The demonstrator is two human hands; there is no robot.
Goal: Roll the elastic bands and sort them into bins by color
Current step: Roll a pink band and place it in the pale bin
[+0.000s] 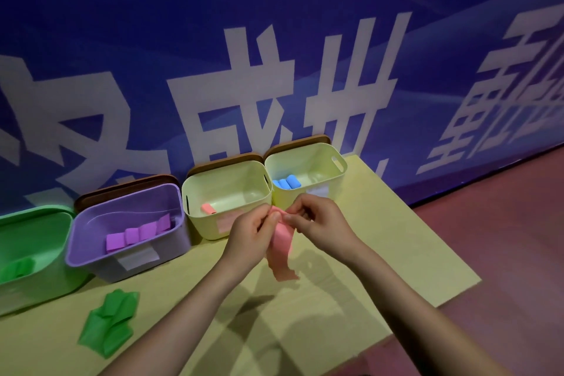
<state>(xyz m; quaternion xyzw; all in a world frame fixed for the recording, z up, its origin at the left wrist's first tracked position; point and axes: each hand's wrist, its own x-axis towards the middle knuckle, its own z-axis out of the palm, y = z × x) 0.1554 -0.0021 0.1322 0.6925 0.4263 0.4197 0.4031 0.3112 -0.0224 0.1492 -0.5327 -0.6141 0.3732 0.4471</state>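
Both hands, left (pixel 248 230) and right (pixel 317 220), pinch a pink band (pixel 282 249).

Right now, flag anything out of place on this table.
Only the loose green bands, crumpled unrolled on the table outside the green bin. Both hands, left and right, pinch the pink band.

Both forearms are bare (no sleeves in view); left hand (pixel 248 230) and right hand (pixel 320 220) ungloved.

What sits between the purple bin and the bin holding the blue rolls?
In the head view, one pale yellow bin with a single pink roll sits between the purple bin and the blue-roll bin.
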